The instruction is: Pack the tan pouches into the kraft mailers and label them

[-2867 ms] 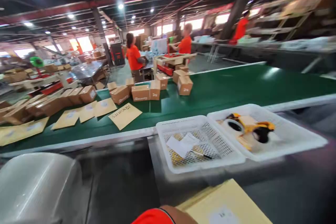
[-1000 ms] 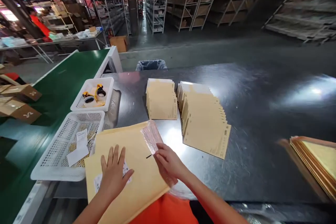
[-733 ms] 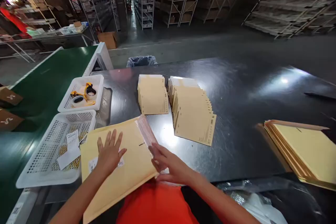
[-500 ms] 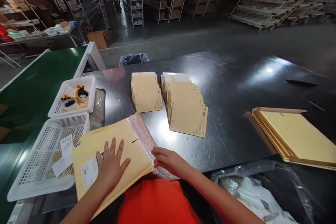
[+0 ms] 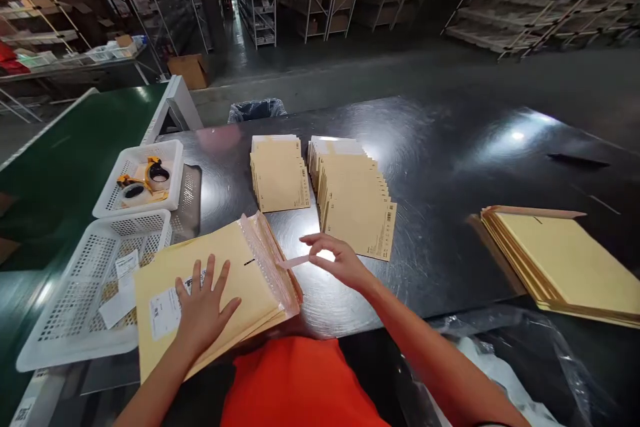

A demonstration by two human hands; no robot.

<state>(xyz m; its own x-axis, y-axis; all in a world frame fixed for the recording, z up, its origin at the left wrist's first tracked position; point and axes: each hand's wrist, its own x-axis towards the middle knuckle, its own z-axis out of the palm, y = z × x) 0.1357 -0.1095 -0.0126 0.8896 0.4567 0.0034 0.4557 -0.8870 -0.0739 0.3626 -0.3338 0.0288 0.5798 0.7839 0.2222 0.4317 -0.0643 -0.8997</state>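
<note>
A large yellow padded mailer (image 5: 220, 280) lies at the near edge of the dark metal table (image 5: 450, 167), its flap (image 5: 267, 260) standing up with the bubble lining showing. My left hand (image 5: 200, 307) lies flat and open on the mailer, beside its white label (image 5: 163, 310). My right hand (image 5: 337, 260) is raised just right of the flap, pinching a thin pale strip (image 5: 295, 261) that runs from the flap to my fingers.
Two fanned stacks of small mailers (image 5: 277, 173) (image 5: 353, 197) lie mid-table; a stack of large mailers (image 5: 560, 263) is at right. Two white baskets (image 5: 80, 340) (image 5: 145, 150) stand at left, one with a tape dispenser (image 5: 145, 177). Green conveyor (image 5: 65, 147) lies left, a bin (image 5: 257, 109) behind.
The view turned from the conveyor to the table. My right hand rose from the flap's edge, pulling the thin strip away; the flap now stands up. My left hand stayed pressed on the mailer.
</note>
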